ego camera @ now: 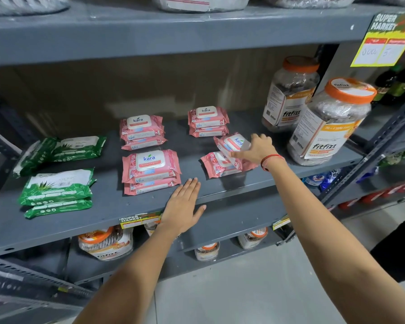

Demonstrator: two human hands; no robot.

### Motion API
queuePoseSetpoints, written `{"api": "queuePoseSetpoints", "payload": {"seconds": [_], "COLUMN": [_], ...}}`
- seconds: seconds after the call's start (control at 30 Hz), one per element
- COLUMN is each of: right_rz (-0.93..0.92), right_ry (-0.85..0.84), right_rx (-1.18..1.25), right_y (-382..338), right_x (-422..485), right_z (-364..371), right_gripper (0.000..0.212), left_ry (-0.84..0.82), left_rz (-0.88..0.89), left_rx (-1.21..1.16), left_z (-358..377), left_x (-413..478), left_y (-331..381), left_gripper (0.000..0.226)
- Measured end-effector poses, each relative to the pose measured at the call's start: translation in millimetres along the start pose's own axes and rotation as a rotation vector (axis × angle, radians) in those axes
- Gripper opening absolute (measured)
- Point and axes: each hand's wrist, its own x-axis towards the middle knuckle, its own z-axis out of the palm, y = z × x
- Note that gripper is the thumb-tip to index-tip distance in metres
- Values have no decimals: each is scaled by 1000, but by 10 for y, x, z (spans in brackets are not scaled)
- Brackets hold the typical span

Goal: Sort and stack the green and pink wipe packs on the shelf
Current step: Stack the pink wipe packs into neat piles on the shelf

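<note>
On the grey shelf (108,206), green wipe packs lie at the left: a loose pair at the back (61,149) and a stack near the front (56,190). Pink Kara packs form stacks at mid back (142,132), mid front (151,170) and right back (207,121). My right hand (258,148) grips a tilted pink pack (232,143) just above another pink pack (218,166) lying flat. My left hand (184,203) rests flat and open on the shelf's front edge, right of the front pink stack, holding nothing.
Two big Fitfizz jars with orange lids (290,94) (327,122) stand at the shelf's right end, close behind my right hand. A yellow price sign (384,40) hangs at upper right. More jars (105,244) sit on the shelf below. Bare shelf lies between the stacks.
</note>
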Motion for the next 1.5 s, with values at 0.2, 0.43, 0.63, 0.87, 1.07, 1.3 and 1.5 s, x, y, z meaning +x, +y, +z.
{"api": "queuePoseSetpoints", "payload": {"seconds": [0.2,0.43,0.63,0.87,1.07,1.3,1.5], "right_rz": [-39,-129,-324,-363,-357,-448,-690], "right_ry": [-86,-211,-318,-363,-341,-198,-169], "right_rx": [-119,-222,-349,-411,-409,-364,-229], "right_y": [-175,-261,-330,-376,-385,-698,-1533], "right_x": [111,194,167,174,142,-15,-246], "right_z": [-95,-151,-172,-166,-157,-67,96], "right_gripper": [78,65,84,84,87,89,77], "left_ry": [7,18,25,-2,-41,85,194], "left_rz": [-4,1,-4,-8,2,79,-46], "left_rx": [-23,-39,-47,-47,-64,-188,-129], "left_z": [1,2,19,-8,-38,-108,-258], "left_x": [0,-1,-6,-1,12,-313,-855], "left_y": [-2,-4,-3,6,-7,-303,-942], "left_gripper": [80,80,76,71,71,62,46]}}
